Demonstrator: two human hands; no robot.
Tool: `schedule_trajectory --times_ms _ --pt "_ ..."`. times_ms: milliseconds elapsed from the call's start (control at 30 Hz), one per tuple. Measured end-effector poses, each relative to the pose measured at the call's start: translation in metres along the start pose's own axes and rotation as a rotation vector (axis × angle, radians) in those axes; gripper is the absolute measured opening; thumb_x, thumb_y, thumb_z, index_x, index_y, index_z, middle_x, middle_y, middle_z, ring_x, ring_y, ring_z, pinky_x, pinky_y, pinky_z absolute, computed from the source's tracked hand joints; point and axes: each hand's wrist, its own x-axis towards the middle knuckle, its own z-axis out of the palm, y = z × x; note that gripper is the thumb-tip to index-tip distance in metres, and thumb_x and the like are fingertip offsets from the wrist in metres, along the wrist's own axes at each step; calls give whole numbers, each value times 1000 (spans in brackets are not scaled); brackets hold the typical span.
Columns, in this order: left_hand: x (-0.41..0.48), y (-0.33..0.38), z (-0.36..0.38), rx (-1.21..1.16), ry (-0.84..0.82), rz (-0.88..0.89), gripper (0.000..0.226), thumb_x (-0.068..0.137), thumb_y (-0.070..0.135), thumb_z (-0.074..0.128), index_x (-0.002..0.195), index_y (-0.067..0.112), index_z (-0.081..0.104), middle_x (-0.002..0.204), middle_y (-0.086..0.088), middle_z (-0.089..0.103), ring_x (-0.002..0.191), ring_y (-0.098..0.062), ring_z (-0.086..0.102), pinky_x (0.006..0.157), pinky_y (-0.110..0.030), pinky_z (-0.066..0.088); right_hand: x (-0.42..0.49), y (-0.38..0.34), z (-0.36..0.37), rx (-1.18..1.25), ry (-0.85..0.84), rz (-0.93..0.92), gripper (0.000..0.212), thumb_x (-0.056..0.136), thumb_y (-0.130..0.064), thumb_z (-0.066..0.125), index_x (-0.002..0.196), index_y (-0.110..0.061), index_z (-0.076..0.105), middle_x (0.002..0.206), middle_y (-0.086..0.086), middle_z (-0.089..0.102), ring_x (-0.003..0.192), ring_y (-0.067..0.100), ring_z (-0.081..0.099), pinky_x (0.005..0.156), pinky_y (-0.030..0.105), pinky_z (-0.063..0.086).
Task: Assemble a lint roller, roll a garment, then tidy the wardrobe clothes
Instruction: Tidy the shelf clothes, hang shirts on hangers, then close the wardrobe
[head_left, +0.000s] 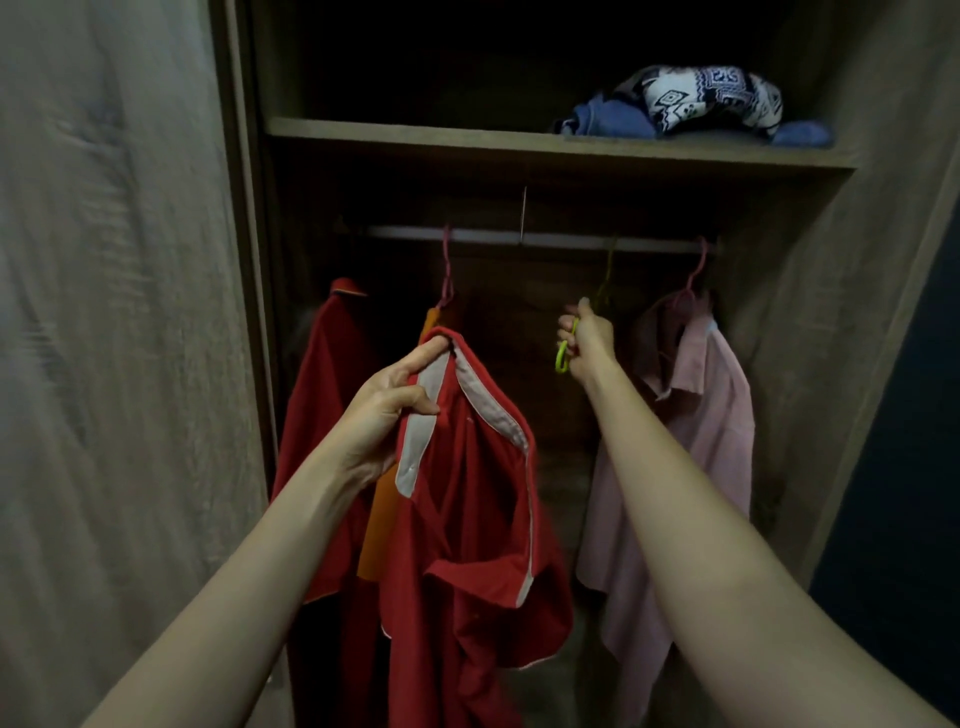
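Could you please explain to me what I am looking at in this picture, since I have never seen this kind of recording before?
There is no machine here: a person wears one camera on the head, looking forward and down, so the two bare arms you see are their own. They stand at an open wardrobe. The left hand pinches the collar of a red shirt, which hangs loose from that grip. The right hand is curled round a yellow-green hanger whose hook seems to reach the rail. Beside them hang a pink shirt, an orange garment and another red garment. On the shelf above lies a bundle of blue and patterned clothes.
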Motion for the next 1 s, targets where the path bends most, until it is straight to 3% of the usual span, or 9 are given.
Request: schedule_trajectory --times_ms 133,233,300,433,600,767,900,1000 --pt "-3 -1 0 32 -24 -7 80 70 -16 44 144 14 48 141 0 56 131 -11 52 107 -25 43 -4 -10 -13 -12 -126 -66 39 103 -32 33 123 -5 52 42 -11 38 30 0 25 33 16 18" --pt "-10 0 5 180 -60 37 80 73 -15 48 147 16 44 146 10 47 123 9 49 93 -7 44 -34 -11 -34 -32 -235 -74 40 103 -31 32 126 -4 51 42 -11 35 30 0 24 33 16 16" --pt "-15 -3 9 228 -68 53 78 79 -21 42 149 15 39 146 12 42 121 14 43 84 2 41 -67 -1 -55 -39 -296 -65 36 103 -29 31 120 -6 53 42 -10 33 28 0 22 33 16 15" --pt "-23 -16 17 278 -77 25 79 79 -25 39 149 11 37 147 10 40 134 3 34 87 3 39 -150 23 -98 -71 -320 10 34 104 -27 29 96 -7 56 38 -8 26 25 0 18 30 9 15" --pt "-28 -43 16 369 -68 -72 80 78 -22 38 151 13 37 155 3 36 144 -6 29 115 -21 28 -240 30 -145 -111 -362 142 39 102 -31 31 66 -16 35 38 -7 19 28 3 14 36 9 7" --pt "-30 -50 22 401 -12 -189 79 80 -23 33 152 7 33 155 -1 34 138 -5 30 109 -19 30 -299 21 -187 -115 -387 232 46 99 -35 35 56 -20 32 38 -4 15 30 6 11 39 15 4" --pt "-21 -44 27 401 15 -198 80 78 -24 31 152 8 32 159 -4 29 147 -16 25 117 -27 28 -324 5 -212 -110 -408 223 43 92 -35 41 53 -20 33 36 -6 16 30 4 11 37 11 6" --pt "-16 -33 35 406 25 -185 80 81 -25 29 154 8 29 152 0 33 139 -8 30 106 -19 35 -333 -13 -227 -138 -432 215 42 89 -37 43 53 -19 30 37 -6 16 30 5 11 37 13 6"
